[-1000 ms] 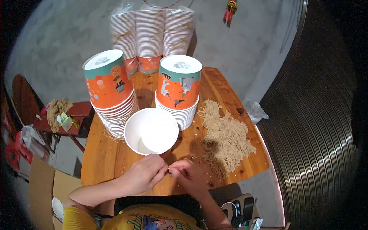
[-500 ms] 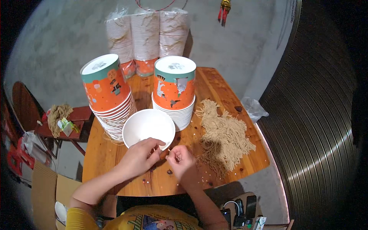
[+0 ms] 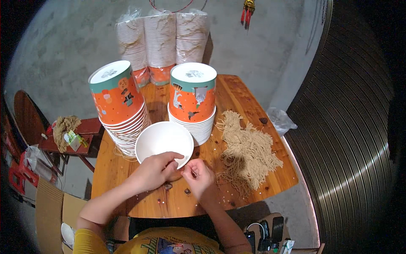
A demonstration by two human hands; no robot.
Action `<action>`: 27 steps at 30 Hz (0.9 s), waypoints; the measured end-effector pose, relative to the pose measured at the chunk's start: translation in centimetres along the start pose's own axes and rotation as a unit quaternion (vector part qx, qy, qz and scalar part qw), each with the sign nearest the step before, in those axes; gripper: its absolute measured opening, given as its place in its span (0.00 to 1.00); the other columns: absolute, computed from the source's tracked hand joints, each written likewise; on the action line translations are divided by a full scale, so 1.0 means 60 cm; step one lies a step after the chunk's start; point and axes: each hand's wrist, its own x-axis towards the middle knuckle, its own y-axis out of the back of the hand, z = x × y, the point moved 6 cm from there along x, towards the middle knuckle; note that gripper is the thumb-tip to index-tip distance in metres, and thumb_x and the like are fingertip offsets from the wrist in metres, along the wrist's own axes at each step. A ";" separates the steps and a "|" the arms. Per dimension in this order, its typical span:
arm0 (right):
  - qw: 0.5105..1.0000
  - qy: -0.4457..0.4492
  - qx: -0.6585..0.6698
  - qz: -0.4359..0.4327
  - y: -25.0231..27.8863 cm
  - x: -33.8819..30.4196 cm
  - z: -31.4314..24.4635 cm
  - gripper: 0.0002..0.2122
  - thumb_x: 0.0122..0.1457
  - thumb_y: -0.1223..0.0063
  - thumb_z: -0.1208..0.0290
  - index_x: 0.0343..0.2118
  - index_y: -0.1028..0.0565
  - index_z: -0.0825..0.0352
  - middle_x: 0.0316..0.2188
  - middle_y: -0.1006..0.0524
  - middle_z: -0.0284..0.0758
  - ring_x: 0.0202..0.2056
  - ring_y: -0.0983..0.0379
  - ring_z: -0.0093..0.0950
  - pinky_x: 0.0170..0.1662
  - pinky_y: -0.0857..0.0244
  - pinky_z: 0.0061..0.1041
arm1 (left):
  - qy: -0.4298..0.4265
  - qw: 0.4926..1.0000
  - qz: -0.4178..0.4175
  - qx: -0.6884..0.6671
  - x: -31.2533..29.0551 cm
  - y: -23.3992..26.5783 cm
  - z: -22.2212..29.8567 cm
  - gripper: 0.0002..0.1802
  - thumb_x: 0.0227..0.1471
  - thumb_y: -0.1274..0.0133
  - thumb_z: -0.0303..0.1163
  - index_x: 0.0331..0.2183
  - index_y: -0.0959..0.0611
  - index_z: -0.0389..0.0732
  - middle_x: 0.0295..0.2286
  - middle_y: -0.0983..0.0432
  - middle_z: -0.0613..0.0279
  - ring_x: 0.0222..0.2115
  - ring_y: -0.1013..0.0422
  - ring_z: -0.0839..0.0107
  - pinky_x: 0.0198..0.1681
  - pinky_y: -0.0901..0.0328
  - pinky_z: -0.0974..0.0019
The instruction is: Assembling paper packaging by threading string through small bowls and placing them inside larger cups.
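A white paper bucket (image 3: 163, 137) stands tilted on the wooden table, its open mouth facing up toward me. My left hand (image 3: 152, 171) grips its near rim, with fingers inside and thumb outside. Against the same rim, just to the right, my right hand (image 3: 198, 175) is closed in a pinch; whatever lies between those fingertips is too small to make out. To the right of that hand spreads a loose pile of beige strings (image 3: 256, 156). Behind the bucket stand two upside-down bucket stacks, the left stack (image 3: 118, 103) and the right stack (image 3: 192, 99), both orange and green on top.
Plastic-wrapped bucket stacks (image 3: 160, 42) line the table's far side. A clear plastic bag (image 3: 280, 120) sits off the right edge, near a ribbed shutter (image 3: 355, 139). On the left, a red bench (image 3: 89, 127) carries more string. An open cardboard box (image 3: 48, 211) is at lower left.
My right hand has moved slightly up and left, its fingertips now meeting the bucket's rim. My left hand keeps its grip, and the bucket has barely shifted.
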 end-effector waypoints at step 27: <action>0.997 0.012 0.051 -0.064 0.012 0.040 -0.065 0.03 0.55 0.45 0.76 0.32 0.27 0.67 0.17 0.38 0.20 0.20 0.45 0.10 0.23 0.50 0.13 | 0.006 0.968 -0.095 -0.232 0.039 -0.009 -0.014 0.10 0.55 0.51 0.32 0.37 0.27 0.37 0.31 0.31 0.65 0.33 0.35 0.77 0.40 0.39 0.73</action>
